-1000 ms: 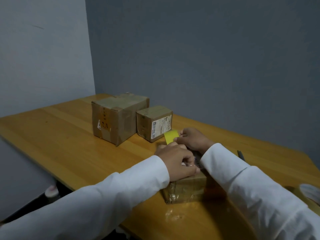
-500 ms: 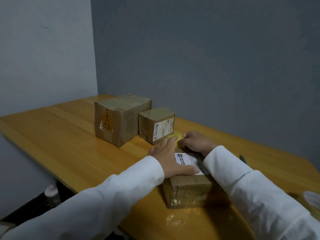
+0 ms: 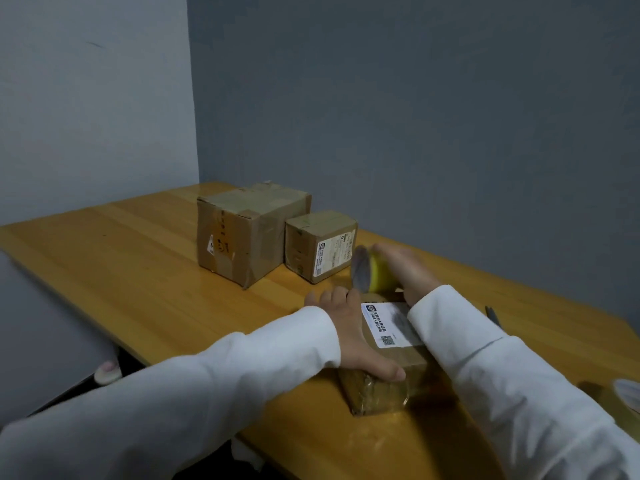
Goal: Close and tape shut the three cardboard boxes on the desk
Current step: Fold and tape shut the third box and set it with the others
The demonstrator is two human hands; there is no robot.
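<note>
One head-worn camera looks forward and down, close over the wooden desk.

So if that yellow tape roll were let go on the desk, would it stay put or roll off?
The tape roll is round and stands on edge in the right hand, so released that way it would probably roll. The desk looks smooth and flat, offering little to stop it. Laid on its side it should stay put. It seems light, held easily in one hand.

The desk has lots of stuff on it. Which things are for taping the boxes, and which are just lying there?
For the job:
near box, under the left hand
big box
small box
yellow tape roll, in the right hand

Just lying about:
dark tool on the desk
pale thing below the desk
</note>
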